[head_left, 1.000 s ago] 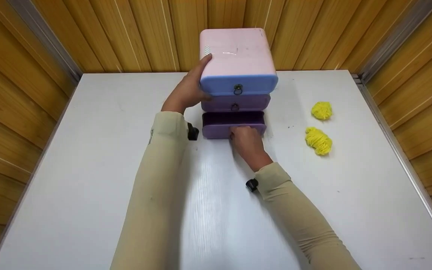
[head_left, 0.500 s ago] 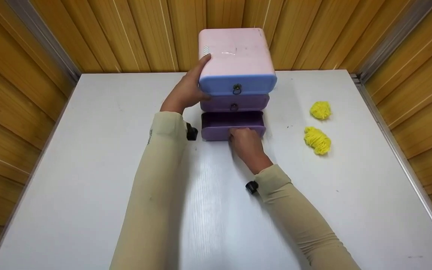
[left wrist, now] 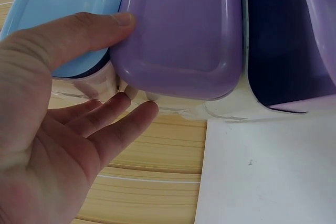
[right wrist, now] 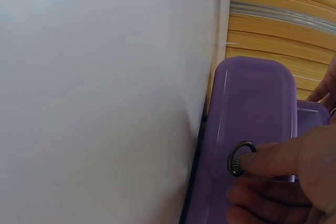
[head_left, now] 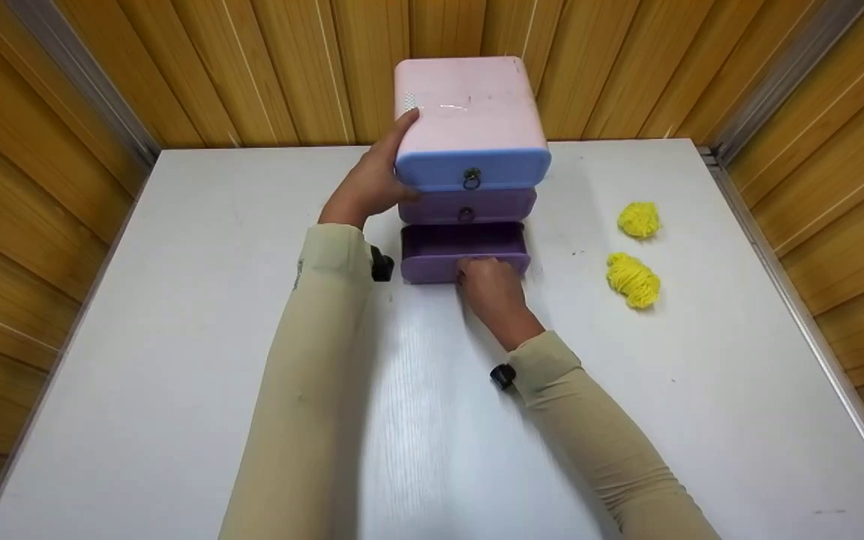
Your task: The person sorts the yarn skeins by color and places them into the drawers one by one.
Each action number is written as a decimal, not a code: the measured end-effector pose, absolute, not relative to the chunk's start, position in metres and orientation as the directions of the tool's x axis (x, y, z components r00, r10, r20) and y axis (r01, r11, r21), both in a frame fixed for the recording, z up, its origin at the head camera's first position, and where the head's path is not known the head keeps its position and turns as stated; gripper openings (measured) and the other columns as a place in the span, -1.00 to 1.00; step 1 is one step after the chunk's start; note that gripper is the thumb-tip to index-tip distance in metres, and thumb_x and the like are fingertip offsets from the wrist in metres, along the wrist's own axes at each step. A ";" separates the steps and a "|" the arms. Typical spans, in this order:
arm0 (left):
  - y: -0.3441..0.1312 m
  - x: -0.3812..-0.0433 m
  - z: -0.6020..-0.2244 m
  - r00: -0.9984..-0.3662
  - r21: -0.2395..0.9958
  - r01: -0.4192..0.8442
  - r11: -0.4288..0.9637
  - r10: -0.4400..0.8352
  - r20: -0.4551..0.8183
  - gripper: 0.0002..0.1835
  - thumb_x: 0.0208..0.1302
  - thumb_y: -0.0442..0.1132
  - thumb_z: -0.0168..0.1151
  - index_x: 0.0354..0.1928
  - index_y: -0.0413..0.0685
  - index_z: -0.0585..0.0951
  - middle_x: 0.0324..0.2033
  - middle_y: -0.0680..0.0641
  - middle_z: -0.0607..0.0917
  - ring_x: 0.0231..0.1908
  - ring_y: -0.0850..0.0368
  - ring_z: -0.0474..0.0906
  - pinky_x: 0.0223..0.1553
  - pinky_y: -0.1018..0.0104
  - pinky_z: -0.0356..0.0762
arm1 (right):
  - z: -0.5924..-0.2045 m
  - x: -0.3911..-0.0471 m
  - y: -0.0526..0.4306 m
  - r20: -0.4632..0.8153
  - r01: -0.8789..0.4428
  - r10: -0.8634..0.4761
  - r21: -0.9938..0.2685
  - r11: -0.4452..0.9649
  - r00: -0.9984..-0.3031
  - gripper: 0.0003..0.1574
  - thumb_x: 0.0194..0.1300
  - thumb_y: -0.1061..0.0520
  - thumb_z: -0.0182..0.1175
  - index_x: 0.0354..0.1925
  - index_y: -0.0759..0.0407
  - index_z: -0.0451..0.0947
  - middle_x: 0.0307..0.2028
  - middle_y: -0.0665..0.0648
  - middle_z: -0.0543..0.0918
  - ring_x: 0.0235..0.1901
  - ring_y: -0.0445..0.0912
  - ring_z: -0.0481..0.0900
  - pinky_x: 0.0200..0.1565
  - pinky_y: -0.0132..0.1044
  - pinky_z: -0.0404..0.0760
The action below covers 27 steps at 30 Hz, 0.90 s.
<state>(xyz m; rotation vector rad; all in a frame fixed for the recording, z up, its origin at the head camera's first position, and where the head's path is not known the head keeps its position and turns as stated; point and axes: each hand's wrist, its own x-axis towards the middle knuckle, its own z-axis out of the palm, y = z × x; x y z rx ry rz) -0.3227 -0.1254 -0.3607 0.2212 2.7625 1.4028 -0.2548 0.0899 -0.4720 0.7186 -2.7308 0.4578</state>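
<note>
A small drawer unit (head_left: 469, 112) with a pink top stands at the table's back edge. Its top drawer front is blue (head_left: 432, 171), and the middle drawer (head_left: 503, 206) below it is purple; both are closed. The bottom purple drawer (head_left: 426, 268) is pulled partway out, and no contents show in its dark interior. My left hand (head_left: 372, 180) braces the unit's left side, thumb on the middle drawer's front and fingers extended along the side. With thumb and curled fingers, my right hand (head_left: 493, 292) pinches the bottom drawer's metal ring pull (right wrist: 231, 160).
Two yellow yarn bundles (head_left: 638, 220) lie on the white table (head_left: 177, 360), right of the unit, one nearer the front. Wood-patterned walls (head_left: 289, 67) enclose the back and sides.
The bottom drawer has slid slightly farther out toward me, with my right hand moving back along with it. My left hand keeps its place on the unit.
</note>
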 end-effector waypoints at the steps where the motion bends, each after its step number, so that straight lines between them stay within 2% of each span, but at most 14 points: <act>1: -0.126 -0.323 -0.361 -0.989 0.806 0.114 0.581 0.144 0.036 0.33 -0.13 -0.50 0.48 0.43 0.77 -0.10 0.49 0.08 0.11 0.34 0.05 0.27 0.26 0.04 0.38 | -0.472 -0.255 0.090 0.350 -0.517 -0.426 -0.226 0.825 -0.834 -0.95 0.15 0.24 0.31 -0.42 0.11 0.67 -0.50 0.14 0.73 -0.51 0.20 0.67 -0.48 0.05 0.59; 7: -0.126 -0.323 -0.362 -0.986 0.807 0.138 0.574 0.153 0.060 0.33 -0.15 -0.50 0.49 0.46 0.69 -0.09 0.48 0.02 0.16 0.31 0.03 0.30 0.25 0.03 0.39 | -0.473 -0.254 0.090 0.360 -0.521 -0.430 -0.211 0.827 -0.828 -0.93 0.17 0.24 0.30 -0.45 0.15 0.64 -0.53 0.18 0.72 -0.54 0.20 0.66 -0.51 0.05 0.57; 19: -0.125 -0.323 -0.357 -0.990 0.841 0.081 0.535 0.144 0.004 0.35 -0.14 -0.55 0.45 0.42 0.81 -0.10 0.49 0.07 0.12 0.30 -0.01 0.32 0.27 -0.02 0.37 | -0.471 -0.247 0.090 0.396 -0.536 -0.448 -0.143 0.832 -0.801 -0.91 0.13 0.26 0.30 -0.49 0.17 0.61 -0.60 0.21 0.65 -0.59 0.22 0.62 -0.54 0.06 0.54; 27: -0.124 -0.322 -0.357 -0.992 0.826 0.051 0.562 0.127 -0.025 0.36 -0.13 -0.47 0.50 0.41 0.83 -0.14 0.49 0.06 0.12 0.35 -0.04 0.27 0.31 -0.07 0.31 | -0.473 -0.237 0.093 0.403 -0.540 -0.452 -0.136 0.830 -0.796 -0.85 0.15 0.24 0.30 -0.53 0.17 0.58 -0.63 0.20 0.63 -0.60 0.18 0.62 -0.57 0.03 0.54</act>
